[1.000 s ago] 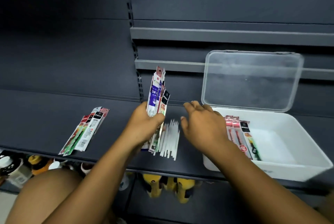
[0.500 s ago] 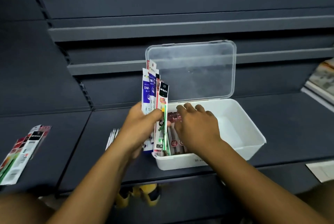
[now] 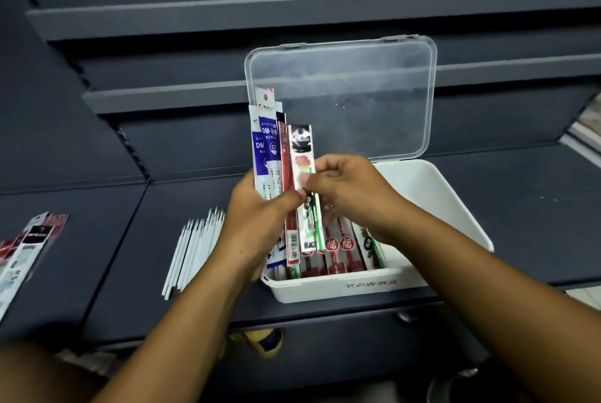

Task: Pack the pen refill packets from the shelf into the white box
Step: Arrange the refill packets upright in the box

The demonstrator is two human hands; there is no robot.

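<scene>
Pinching the front packet (image 3: pixel 300 155), the right hand (image 3: pixel 351 194) is best laying it flat at the white box's (image 3: pixel 455 207) three o'clock; the left hand (image 3: pixel 257 220) is gripping the bundle (image 3: pixel 265 149).

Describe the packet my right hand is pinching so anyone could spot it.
Above the open white plastic box, the left hand holds an upright fan of packets. The right hand pinches the rightmost white packet: black-topped, green inside, beside a red packet.
</scene>
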